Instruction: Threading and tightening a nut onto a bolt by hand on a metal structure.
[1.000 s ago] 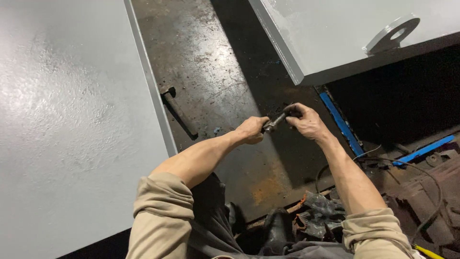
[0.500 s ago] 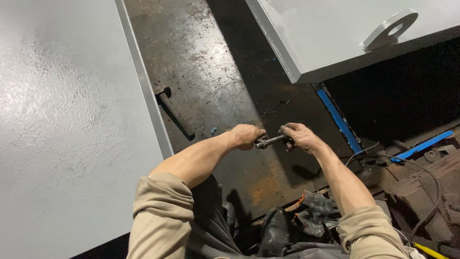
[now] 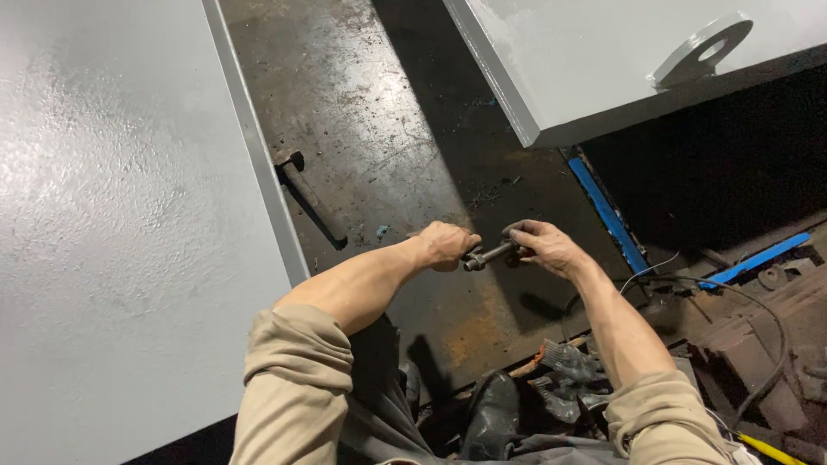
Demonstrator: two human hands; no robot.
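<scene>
Both forearms reach forward with sleeves pushed up, the left hand [image 3: 445, 244] fisted round one end of a short dark metal bolt [image 3: 488, 256] and the right hand [image 3: 543, 247] curled round the other end, holding it level just above the rusty steel floor plate [image 3: 362, 129]. The plate runs as a dark lane between a grey painted panel [image 3: 112, 215] at left and a grey slab with a lifting lug [image 3: 702, 47] at upper right, with a hammer [image 3: 306, 194] lying beside the left panel's edge.

The single head-worn view looks steeply down, close above the person's forearms, at a dark steel floor [image 3: 362, 155].
</scene>
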